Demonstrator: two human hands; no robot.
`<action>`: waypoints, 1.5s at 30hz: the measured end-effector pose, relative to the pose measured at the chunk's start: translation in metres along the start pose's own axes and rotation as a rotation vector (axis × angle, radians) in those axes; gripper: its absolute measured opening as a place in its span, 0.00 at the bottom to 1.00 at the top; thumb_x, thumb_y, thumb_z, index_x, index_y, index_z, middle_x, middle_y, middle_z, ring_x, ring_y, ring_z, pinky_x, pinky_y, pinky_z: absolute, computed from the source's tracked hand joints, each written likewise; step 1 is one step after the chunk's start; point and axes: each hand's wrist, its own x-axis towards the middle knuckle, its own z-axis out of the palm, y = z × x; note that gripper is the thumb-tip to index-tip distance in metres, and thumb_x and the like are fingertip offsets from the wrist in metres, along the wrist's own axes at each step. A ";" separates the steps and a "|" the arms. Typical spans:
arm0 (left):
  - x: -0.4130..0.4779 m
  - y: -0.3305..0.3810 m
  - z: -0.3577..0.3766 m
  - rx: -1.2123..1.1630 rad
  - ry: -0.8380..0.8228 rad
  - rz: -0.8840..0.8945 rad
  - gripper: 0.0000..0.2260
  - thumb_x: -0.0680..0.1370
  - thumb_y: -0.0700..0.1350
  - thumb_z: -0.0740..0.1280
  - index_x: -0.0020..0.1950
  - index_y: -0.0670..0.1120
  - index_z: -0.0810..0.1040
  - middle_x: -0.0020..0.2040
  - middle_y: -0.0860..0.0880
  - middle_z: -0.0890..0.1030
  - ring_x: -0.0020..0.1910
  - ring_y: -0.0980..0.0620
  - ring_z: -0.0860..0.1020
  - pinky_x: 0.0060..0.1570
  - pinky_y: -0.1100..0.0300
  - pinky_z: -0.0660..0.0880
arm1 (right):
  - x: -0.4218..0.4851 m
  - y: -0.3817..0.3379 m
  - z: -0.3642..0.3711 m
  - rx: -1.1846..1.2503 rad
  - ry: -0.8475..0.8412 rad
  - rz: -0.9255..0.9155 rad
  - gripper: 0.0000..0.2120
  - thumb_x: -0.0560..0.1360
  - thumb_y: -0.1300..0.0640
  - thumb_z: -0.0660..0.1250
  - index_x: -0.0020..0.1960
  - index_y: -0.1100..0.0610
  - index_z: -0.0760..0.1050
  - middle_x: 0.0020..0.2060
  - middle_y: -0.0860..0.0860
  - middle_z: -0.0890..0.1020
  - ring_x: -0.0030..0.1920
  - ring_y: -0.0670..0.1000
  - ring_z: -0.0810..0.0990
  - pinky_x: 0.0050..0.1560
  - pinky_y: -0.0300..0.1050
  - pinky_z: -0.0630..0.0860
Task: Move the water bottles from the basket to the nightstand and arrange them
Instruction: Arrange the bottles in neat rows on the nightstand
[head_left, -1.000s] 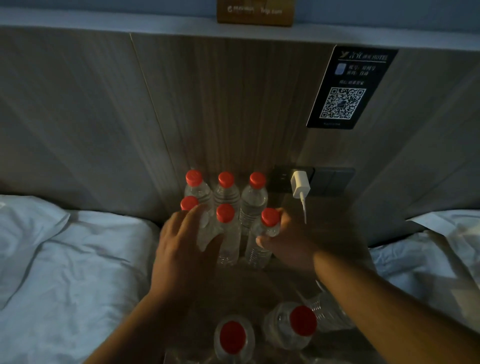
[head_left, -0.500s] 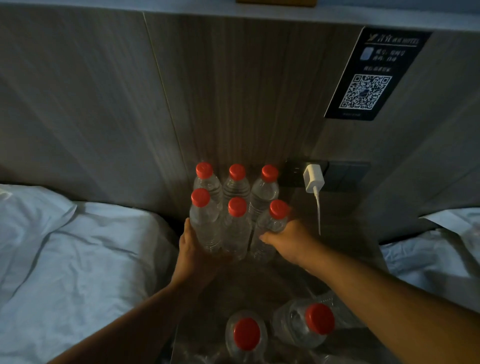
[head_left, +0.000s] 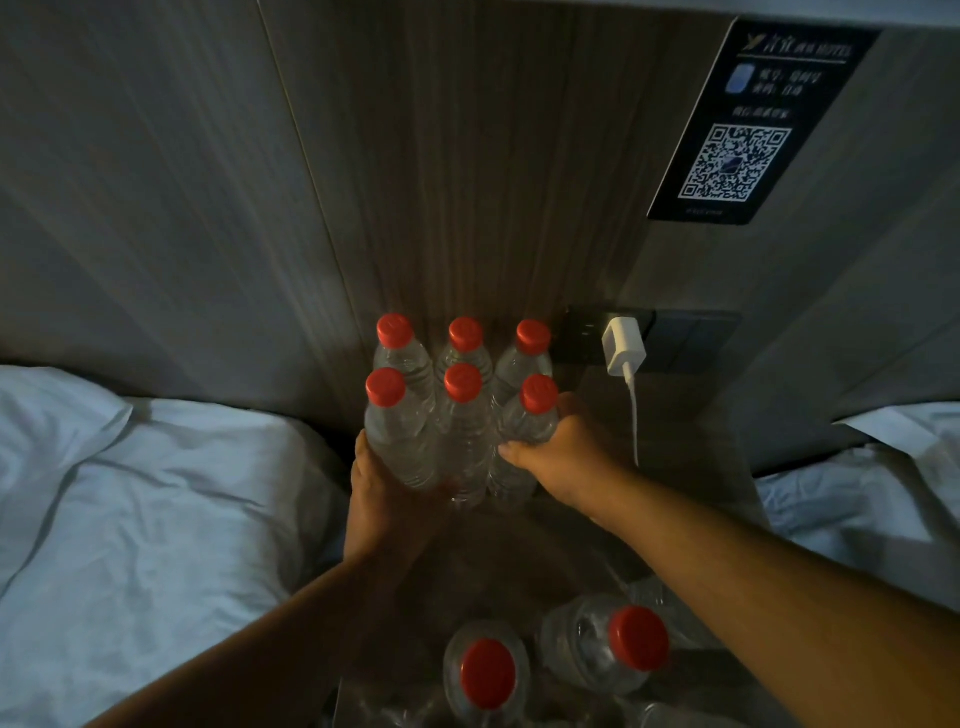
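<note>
Six clear water bottles with red caps stand upright in two rows of three on the dark wooden nightstand (head_left: 685, 478), close to the wall panel. The back row (head_left: 466, 335) is right against the panel. My left hand (head_left: 384, 512) wraps the lower part of the front-left bottle (head_left: 397, 441) from the left. My right hand (head_left: 569, 457) grips the front-right bottle (head_left: 524, 423) at its shoulder. The front-middle bottle (head_left: 464, 431) is squeezed between them. Two more bottles, one (head_left: 487, 673) and another (head_left: 615, 644), sit in the dim basket at the bottom.
A white charger (head_left: 623, 345) is plugged into the wall socket right of the bottles, its cable (head_left: 635, 415) hanging to the nightstand. A black QR sign (head_left: 743, 130) is on the panel. White bedding lies at the left (head_left: 145, 509) and at the right (head_left: 857, 499).
My left hand dropped from the top of the front-left bottle to its lower side. Both hands have pressed the front row together and back toward the wall.
</note>
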 end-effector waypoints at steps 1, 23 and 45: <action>0.001 -0.002 -0.001 -0.010 0.008 0.008 0.46 0.54 0.70 0.79 0.69 0.59 0.68 0.60 0.57 0.78 0.58 0.53 0.79 0.48 0.51 0.82 | 0.000 -0.001 0.000 0.013 -0.007 0.003 0.28 0.67 0.52 0.76 0.63 0.55 0.69 0.54 0.51 0.80 0.55 0.52 0.79 0.56 0.46 0.74; -0.008 -0.009 0.008 0.026 -0.071 -0.242 0.64 0.47 0.74 0.77 0.76 0.55 0.53 0.73 0.49 0.66 0.69 0.47 0.71 0.62 0.44 0.75 | 0.004 0.005 0.002 0.043 -0.181 0.088 0.15 0.73 0.60 0.71 0.58 0.56 0.75 0.49 0.50 0.80 0.42 0.44 0.76 0.36 0.33 0.67; -0.009 -0.008 0.003 0.113 0.024 -0.092 0.45 0.55 0.73 0.75 0.68 0.62 0.64 0.62 0.59 0.75 0.61 0.53 0.77 0.55 0.48 0.79 | 0.004 0.007 0.007 0.105 -0.103 0.081 0.22 0.71 0.61 0.74 0.64 0.58 0.73 0.58 0.52 0.79 0.60 0.52 0.77 0.54 0.41 0.69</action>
